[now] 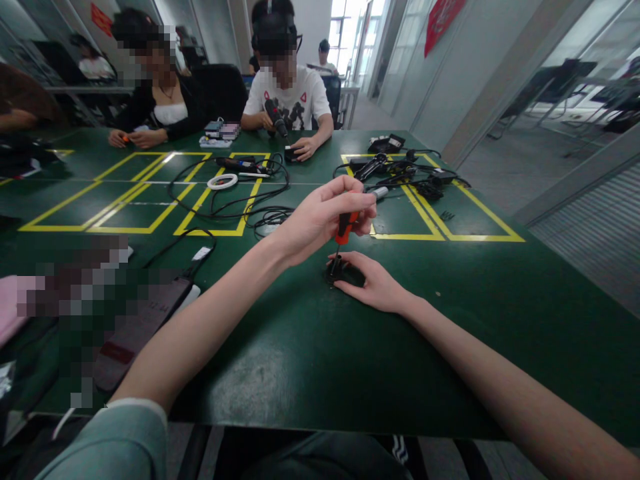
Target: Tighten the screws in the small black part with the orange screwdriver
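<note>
My left hand is closed around the upper part of a screwdriver with a red and black handle. Its thin shaft points down, nearly upright. A grey, rounded piece sticks out past the fingers of that hand; I cannot tell whether it belongs to the screwdriver. Below, the shaft reaches a small black part on the table, where the exact contact at the tip is hard to see. My right hand rests on the tabletop with thumb and fingers curled about this black part, steadying it from the right.
The green table carries yellow tape outlines. Black cables and a white ring lie ahead to the left, more cables and black devices ahead to the right. A phone lies left. Across sits a person holding a power drill.
</note>
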### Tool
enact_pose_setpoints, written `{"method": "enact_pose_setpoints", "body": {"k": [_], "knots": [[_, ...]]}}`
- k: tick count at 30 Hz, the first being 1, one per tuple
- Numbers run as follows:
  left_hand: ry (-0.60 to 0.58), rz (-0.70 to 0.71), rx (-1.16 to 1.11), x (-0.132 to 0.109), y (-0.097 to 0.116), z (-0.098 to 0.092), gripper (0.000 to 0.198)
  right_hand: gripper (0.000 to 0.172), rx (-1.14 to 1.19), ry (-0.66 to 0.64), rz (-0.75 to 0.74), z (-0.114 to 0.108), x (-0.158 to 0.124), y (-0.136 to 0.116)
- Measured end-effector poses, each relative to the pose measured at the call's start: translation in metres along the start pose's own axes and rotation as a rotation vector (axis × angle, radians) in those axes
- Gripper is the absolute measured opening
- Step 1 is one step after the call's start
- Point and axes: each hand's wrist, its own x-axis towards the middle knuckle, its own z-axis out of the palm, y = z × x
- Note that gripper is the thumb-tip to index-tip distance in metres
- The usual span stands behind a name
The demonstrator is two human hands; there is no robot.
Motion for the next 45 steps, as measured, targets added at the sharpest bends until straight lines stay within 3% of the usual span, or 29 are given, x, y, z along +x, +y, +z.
{"method": "enact_pose_setpoints", "body": {"k": [5, 8, 12, 18, 25, 28, 33, 39, 45], "knots": [[-0.003, 0.006, -0.025, 0.0001, -0.0003, 0.0005, 0.024, 0.027, -0.015, 0.006, -0.010, -0.0003, 0.0007, 0.0003], [-0.005, 0.000, -0.028, 0.0010, 0.0013, 0.0000, 0.020, 0.025, -0.014, 0.011, -0.015, -0.0012, 0.0011, -0.0005], [-0.008, -0.022, -0.029, 0.0024, 0.0020, -0.0018, 0.031, 0.024, -0.013, 0.011, -0.021, -0.0017, 0.0016, -0.0016], [-0.013, -0.027, -0.013, 0.0002, -0.0002, 0.0007, 0.019, 0.024, -0.024, 0.008, -0.021, -0.0010, 0.0014, -0.0008], [0.027, 0.011, 0.006, -0.0001, -0.0010, 0.0033, 0.026, 0.026, -0.036, 0.005, 0.001, -0.0004, 0.0005, -0.0002], [0.024, 0.000, 0.002, 0.0006, 0.0007, 0.0033, 0.022, 0.029, -0.042, -0.002, -0.011, -0.0008, 0.0003, -0.0017], [-0.009, -0.028, 0.002, 0.0020, 0.0029, 0.0017, 0.036, 0.047, -0.024, 0.002, -0.038, -0.0010, 0.0002, -0.0048], [-0.007, -0.030, 0.038, 0.0014, -0.0001, -0.0002, 0.028, 0.031, -0.035, -0.016, -0.030, -0.0034, 0.0026, -0.0086], [-0.048, 0.015, 0.013, 0.0001, -0.0026, -0.0003, 0.025, 0.029, -0.015, 0.005, -0.014, -0.0043, 0.0047, -0.0087]]}}
